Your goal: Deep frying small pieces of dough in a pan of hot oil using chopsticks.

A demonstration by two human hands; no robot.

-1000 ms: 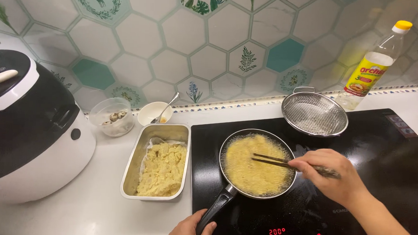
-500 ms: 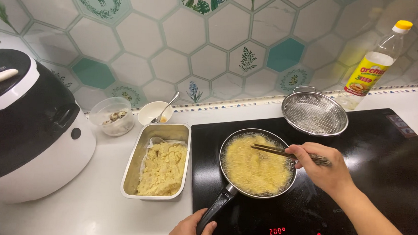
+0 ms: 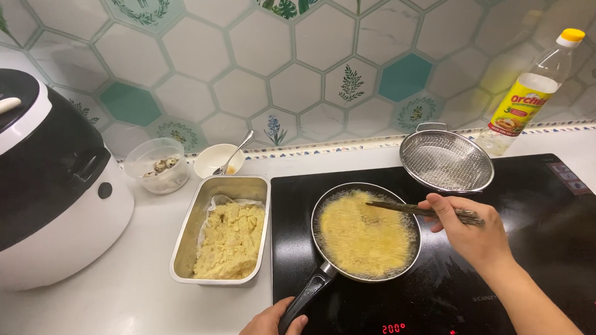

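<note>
the left hand (image 3: 271, 328) is clamped on the handle of the pan (image 3: 366, 232), steadying it on the stove (image 3: 541, 265). the right hand (image 3: 473, 229) pinches chopsticks (image 3: 417, 209), tips over the yellow frying mass. a tray (image 3: 223, 230) sits left of the pan, within easy reach.

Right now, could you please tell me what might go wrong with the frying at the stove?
The right hand holds chopsticks low over the bubbling yellow food in the pan, so hot fat could spit onto the fingers. The left hand grips only the end of the pan handle, so a jerk might tip or slide the pan on the smooth black cooktop.
</note>
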